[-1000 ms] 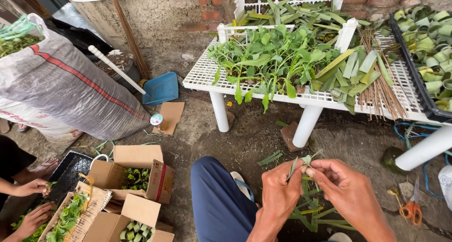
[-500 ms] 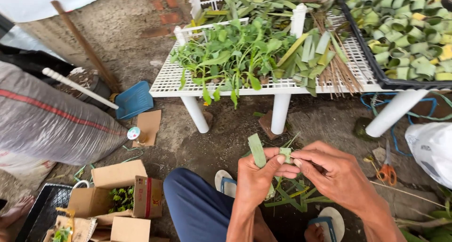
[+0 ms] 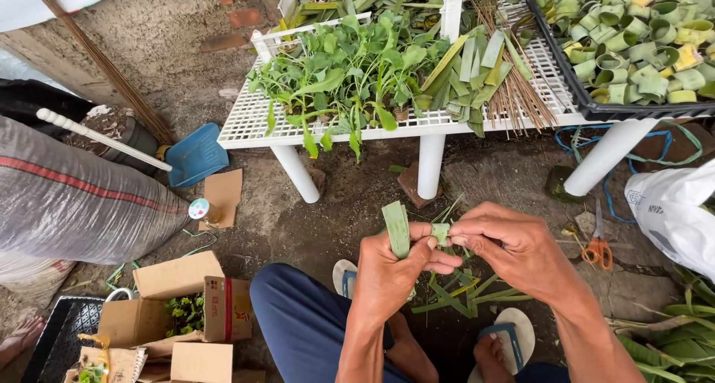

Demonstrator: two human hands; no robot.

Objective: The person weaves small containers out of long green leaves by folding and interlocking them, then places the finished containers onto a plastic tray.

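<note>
1. A green leaf strip (image 3: pixel 396 229) is gripped by the closed fingers of the left hand (image 3: pixel 393 267), at centre frame.
2. Its rolled end is pinched by the right hand (image 3: pixel 514 247), at 3 o'clock of the left.
3. Seedlings (image 3: pixel 350 70) are spread on the white table (image 3: pixel 246 126) at 12 o'clock.
4. Orange scissors (image 3: pixel 596 247) are seen on the ground at 3 o'clock.

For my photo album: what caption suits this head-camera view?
Both hands, left hand and right hand, roll a green leaf strip into a ring before a white slatted table of seedlings.
</note>
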